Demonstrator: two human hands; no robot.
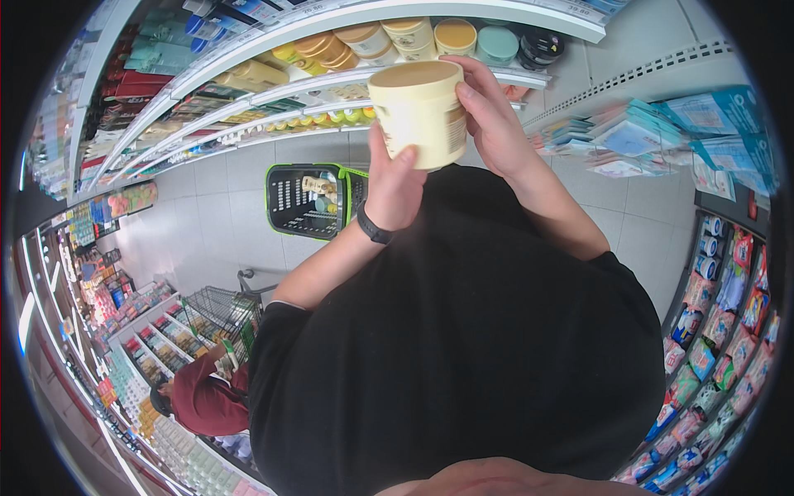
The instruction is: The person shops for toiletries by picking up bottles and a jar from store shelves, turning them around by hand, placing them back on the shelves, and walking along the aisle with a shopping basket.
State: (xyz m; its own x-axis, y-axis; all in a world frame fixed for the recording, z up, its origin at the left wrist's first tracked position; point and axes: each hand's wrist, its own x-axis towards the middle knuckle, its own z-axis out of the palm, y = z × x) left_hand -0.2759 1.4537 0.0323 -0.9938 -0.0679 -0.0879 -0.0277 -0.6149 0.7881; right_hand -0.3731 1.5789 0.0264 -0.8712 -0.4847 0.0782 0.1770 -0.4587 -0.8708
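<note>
A large cream-coloured plastic jar with a tan-topped lid is held up between both hands, in front of the store shelf. My left hand, with a dark band on the wrist, grips the jar's lower left side, thumb on the front. My right hand holds its upper right side near the lid. Behind the jar, a row of similar jars stands on the shelf, among them an orange-lidded jar, a mint-green jar and a black jar.
A black and green shopping basket with several products inside is on the floor at left. Beyond it are a wire shopping cart and a person in a dark red top. Hanging packets and shelves of packaged goods line the right.
</note>
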